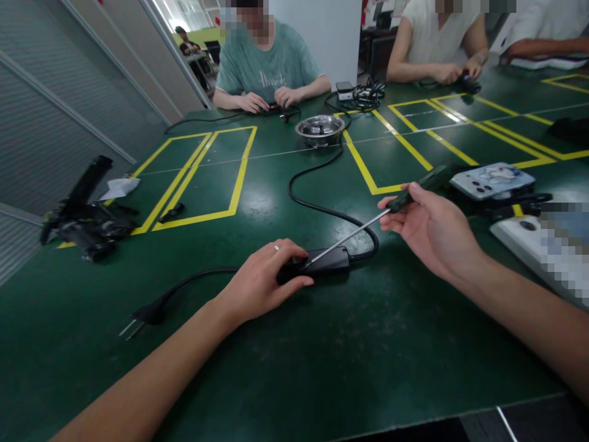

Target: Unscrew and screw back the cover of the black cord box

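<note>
A black power adapter box (334,261) lies on the green table, gripped at its left end between the fingers and thumb of my left hand (264,276). From that end a cord leads left to a two-pin plug (150,313); a thicker black cable (317,212) curves away from the other end. My right hand (430,227) is closed on the dark handle of a screwdriver (354,233). Its long metal shaft slants down to the left, the tip at the box's top face beside my left fingers. Whether the tip sits in a screw is too small to tell.
A metal bowl (319,130) with small items stands beyond the box. At right lie a phone (494,180) and a white object (538,252). Black parts (99,221) are heaped at left. Yellow tape marks the table (276,380). Co-workers handle black items across it.
</note>
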The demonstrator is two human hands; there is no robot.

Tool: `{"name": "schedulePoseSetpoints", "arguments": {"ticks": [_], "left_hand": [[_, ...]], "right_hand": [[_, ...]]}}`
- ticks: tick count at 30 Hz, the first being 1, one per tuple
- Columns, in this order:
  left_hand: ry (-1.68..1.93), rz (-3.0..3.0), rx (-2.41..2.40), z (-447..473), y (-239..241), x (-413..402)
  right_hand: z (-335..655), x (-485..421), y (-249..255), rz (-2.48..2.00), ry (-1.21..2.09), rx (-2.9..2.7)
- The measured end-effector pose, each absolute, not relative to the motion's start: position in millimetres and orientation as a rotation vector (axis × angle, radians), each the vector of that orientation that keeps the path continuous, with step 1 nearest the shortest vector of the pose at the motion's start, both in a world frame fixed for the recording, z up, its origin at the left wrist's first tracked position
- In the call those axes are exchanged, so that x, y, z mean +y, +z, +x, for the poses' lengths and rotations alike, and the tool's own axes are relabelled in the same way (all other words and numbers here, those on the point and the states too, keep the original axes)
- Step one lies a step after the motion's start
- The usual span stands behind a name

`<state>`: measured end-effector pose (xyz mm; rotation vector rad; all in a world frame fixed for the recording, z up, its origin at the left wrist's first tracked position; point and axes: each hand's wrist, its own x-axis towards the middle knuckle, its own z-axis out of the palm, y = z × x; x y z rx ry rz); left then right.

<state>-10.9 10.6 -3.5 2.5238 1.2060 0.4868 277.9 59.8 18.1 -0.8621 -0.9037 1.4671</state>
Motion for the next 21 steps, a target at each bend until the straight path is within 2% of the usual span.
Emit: {"name": "schedulePoseSetpoints", "arguments": {"ticks": [21], "left_hand": [[0.665, 2.587, 1.105, -10.2, -8.7, 10.5]], "right_hand": [[275.8, 58.0, 19.6, -0.867, 1.448, -0.895]]}}
